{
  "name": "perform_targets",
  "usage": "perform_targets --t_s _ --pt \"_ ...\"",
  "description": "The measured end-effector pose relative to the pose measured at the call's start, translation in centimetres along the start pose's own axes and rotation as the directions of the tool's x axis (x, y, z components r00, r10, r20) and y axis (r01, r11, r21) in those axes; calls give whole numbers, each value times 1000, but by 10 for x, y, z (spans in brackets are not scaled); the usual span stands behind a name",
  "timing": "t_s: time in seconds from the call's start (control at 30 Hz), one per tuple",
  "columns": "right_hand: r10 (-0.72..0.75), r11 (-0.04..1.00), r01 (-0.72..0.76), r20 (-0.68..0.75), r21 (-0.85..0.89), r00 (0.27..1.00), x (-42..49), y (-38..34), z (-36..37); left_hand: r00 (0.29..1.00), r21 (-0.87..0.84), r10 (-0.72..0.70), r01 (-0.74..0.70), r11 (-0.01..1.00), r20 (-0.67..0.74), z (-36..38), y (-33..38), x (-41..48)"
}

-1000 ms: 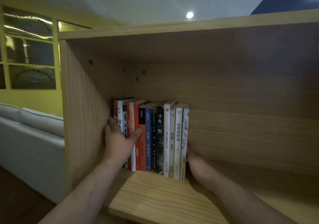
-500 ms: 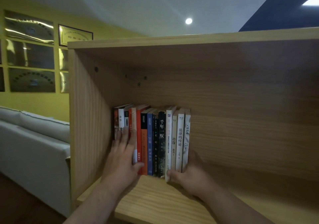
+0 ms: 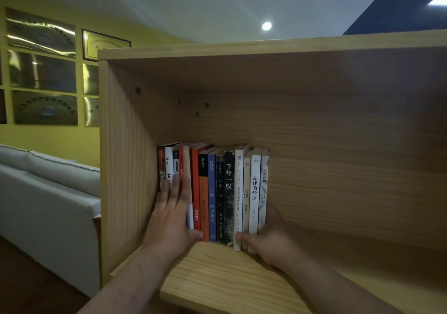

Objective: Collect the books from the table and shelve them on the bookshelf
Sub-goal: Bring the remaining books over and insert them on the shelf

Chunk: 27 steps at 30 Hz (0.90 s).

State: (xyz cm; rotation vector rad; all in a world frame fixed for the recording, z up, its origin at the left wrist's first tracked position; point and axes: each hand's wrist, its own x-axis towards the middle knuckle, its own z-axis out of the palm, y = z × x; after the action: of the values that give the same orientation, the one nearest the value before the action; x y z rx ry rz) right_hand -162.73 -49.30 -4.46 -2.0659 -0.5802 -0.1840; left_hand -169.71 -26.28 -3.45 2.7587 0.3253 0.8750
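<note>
Basically both hands square up the books (image 3: 219,192) on the bookshelf (image 3: 338,144). Left hand (image 3: 173,219) lies flat, fingers spread on the spines, pushing them back; right hand (image 3: 268,236) cups the row's right end to keep it upright

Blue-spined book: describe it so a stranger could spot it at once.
Find the wooden bookshelf, then the upright row of books at its left wall. Mid-row stands the blue-spined book, between an orange-and-black spine and a black one: the row's only blue spine.

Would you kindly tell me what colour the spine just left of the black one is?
Blue spine, with pale lettering; the head view shows it.
</note>
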Motion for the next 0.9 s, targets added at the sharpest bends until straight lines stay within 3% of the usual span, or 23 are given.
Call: perform_targets --t_s 0.53,0.73,0.9 --pt "1 999 -5 65 53 998 -7 -8 -6 999 -151 8 -16 988 -51 -1 9 -6" --pt "12 997 -7 -80 72 997 -18 -23 -14 986 -305 9 -60 951 -167 -14 15 -30" --pt "40 997 -34 -90 75 995 -29 -29 -23 992 -296 126 -116 948 15 -20 13 -51"
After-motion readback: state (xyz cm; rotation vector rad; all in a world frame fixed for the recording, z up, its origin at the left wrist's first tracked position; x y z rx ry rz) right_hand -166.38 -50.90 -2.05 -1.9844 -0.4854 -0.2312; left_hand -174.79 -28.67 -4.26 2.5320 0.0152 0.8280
